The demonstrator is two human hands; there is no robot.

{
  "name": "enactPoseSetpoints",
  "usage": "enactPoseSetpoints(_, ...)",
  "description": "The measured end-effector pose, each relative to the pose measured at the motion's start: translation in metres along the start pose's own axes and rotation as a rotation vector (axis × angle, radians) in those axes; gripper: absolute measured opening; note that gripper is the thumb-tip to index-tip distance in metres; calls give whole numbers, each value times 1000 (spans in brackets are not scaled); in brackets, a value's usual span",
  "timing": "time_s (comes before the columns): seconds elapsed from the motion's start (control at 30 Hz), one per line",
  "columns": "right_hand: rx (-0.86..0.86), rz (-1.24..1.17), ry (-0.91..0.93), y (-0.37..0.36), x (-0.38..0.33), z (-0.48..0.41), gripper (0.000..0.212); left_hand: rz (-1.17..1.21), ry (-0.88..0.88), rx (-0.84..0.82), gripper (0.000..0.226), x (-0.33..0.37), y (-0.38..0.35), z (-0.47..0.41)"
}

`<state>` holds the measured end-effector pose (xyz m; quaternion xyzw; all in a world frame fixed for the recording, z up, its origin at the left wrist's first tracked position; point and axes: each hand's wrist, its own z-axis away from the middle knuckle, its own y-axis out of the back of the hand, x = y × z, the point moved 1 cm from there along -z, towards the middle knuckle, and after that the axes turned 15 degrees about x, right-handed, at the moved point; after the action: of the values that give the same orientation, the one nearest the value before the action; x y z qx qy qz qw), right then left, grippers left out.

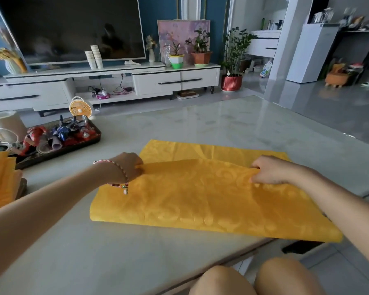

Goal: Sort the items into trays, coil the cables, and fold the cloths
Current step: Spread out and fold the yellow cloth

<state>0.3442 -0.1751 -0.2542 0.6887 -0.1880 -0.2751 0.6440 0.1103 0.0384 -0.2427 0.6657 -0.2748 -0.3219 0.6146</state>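
Observation:
A yellow patterned cloth (200, 199) lies on the pale marble table (222, 124), partly doubled over, with its near half raised over the far half. My left hand (129, 166) pinches the left end of the lifted edge. My right hand (271, 170) grips the right end of that same edge. A dark tray (77, 145) at the left holds toy figures and small items. A stack of folded yellow cloths (0, 177) sits at the far left edge.
A beige roll with white cord (5, 126) stands behind the tray. A small orange fan (80, 107) is on the floor beyond the table. The cloth's right corner overhangs the table's near edge, above my knees (254, 279).

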Motion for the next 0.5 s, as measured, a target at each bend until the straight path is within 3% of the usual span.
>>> enactPoseSetpoints(0.1, 78, -68, -79, -4, 22, -22, 20, 46, -5, 89, 31, 9, -10, -41)
enactPoseSetpoints(0.17, 139, -111, -125, -8, 37, -36, 10, 44, -5, 113, 30, 20, -19, -69)
enactPoseSetpoints(0.3, 210, -171, -198, -19, 57, -65, 28, 45, -7, 132, 30, 38, -42, -119)
enactPoseSetpoints(0.4, 247, -136, -171, -30, 64, -82, 13, 6, -11, 184, 31, 44, -55, -138)
enactPoseSetpoints(0.5, 321, -44, -114, -41, 73, -96, 29, -57, -22, 256, 28, 44, -60, -155)
